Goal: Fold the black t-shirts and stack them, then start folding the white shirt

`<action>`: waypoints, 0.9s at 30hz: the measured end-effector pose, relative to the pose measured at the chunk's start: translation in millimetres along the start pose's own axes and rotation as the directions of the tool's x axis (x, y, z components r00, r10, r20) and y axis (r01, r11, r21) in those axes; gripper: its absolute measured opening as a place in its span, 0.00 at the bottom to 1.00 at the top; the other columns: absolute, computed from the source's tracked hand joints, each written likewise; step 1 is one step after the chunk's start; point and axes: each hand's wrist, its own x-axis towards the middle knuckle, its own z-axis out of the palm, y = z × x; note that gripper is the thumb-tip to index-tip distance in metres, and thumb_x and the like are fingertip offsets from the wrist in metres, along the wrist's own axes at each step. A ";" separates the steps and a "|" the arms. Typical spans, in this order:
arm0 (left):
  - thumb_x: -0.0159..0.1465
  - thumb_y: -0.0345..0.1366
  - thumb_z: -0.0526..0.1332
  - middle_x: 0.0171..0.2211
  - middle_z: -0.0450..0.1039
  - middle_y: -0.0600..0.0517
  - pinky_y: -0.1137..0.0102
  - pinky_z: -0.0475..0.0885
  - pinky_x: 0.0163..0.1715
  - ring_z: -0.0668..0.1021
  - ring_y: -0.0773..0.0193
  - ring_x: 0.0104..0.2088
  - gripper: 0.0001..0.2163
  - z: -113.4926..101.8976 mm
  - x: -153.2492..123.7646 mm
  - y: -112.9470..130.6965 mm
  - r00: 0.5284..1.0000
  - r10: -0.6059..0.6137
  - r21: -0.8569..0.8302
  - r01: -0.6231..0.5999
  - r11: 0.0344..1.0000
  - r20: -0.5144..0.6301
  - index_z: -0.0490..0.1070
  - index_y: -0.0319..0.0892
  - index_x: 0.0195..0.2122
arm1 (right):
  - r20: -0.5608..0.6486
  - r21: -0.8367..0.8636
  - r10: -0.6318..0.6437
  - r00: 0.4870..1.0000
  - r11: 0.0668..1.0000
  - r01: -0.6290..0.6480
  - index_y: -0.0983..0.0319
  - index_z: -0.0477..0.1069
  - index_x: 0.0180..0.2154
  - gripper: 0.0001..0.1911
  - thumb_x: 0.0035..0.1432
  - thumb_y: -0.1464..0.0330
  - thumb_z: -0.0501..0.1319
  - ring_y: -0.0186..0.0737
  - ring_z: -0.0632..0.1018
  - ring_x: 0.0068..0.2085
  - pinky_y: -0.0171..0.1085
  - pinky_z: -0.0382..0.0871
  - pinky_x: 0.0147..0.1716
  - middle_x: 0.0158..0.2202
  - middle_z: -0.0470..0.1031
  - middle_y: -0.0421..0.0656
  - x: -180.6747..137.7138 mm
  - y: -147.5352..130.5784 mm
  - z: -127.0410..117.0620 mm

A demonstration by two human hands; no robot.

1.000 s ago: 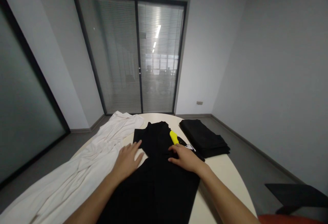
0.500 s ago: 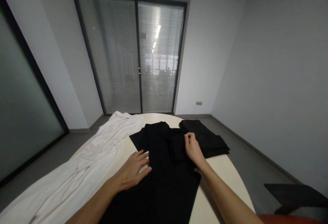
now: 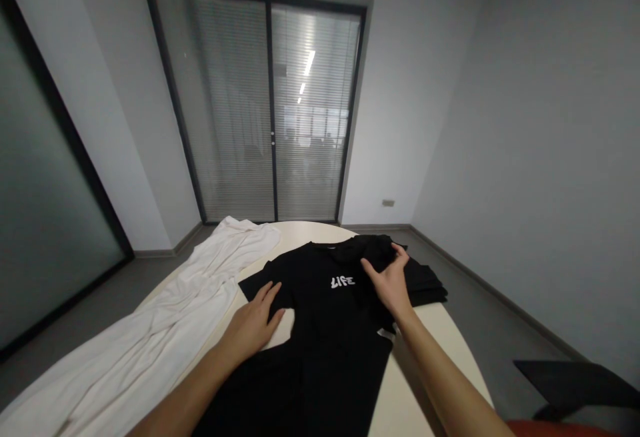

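Observation:
A black T-shirt (image 3: 325, 317) with small white "LIFE" lettering lies spread on the white table (image 3: 430, 344) in front of me. My left hand (image 3: 253, 324) rests flat on its left sleeve area, fingers stretched out. My right hand (image 3: 390, 280) lies open on the shirt's right shoulder, fingers spread, next to a folded black stack (image 3: 425, 277).
A long white cloth (image 3: 165, 317) runs along the table's left side. Sliding glass doors with blinds (image 3: 265, 110) stand behind the table. A dark chair part (image 3: 575, 384) and an orange edge (image 3: 565, 427) show at the lower right. Grey floor surrounds the table.
The shirt's upper part has been unfolded, so the "LIFE" print now shows. My right hand moved up and right to the shoulder. A yellow object seen earlier is out of sight.

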 end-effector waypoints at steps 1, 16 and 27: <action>0.70 0.43 0.51 0.66 0.59 0.40 0.57 0.67 0.59 0.70 0.49 0.62 0.26 0.3 0.8 -1.6 1.000 -0.015 0.038 0.014 0.999 0.018 0.57 0.40 0.67 | 0.047 -0.130 -0.027 0.999 0.991 0.033 0.60 0.46 0.64 0.43 0.53 0.56 0.64 0.57 0.67 0.60 0.55 0.63 0.58 0.60 0.60 0.57 -3.0 -0.9 0.3; 0.68 0.45 0.52 0.37 0.80 0.46 0.64 0.70 0.38 0.81 0.50 0.40 0.15 -26.8 3.6 -8.9 0.960 -0.278 0.197 0.267 0.943 0.028 0.76 0.45 0.42 | 0.076 -0.024 0.008 0.997 1.000 -0.006 0.64 0.67 0.56 0.26 0.57 0.67 0.49 0.51 0.75 0.52 0.49 0.67 0.54 0.52 0.75 0.51 2.4 -9.2 -13.5; 0.67 0.44 0.53 0.41 0.81 0.40 0.60 0.72 0.37 0.82 0.45 0.42 0.16 -25.3 3.3 -25.5 0.915 -0.403 0.312 0.385 0.869 -0.008 0.72 0.43 0.50 | 0.724 -0.080 -0.001 0.690 0.993 0.085 0.61 0.72 0.36 0.09 0.53 0.64 0.64 0.42 0.77 0.36 0.36 0.68 0.36 0.34 0.78 0.42 -14.9 -13.7 -3.9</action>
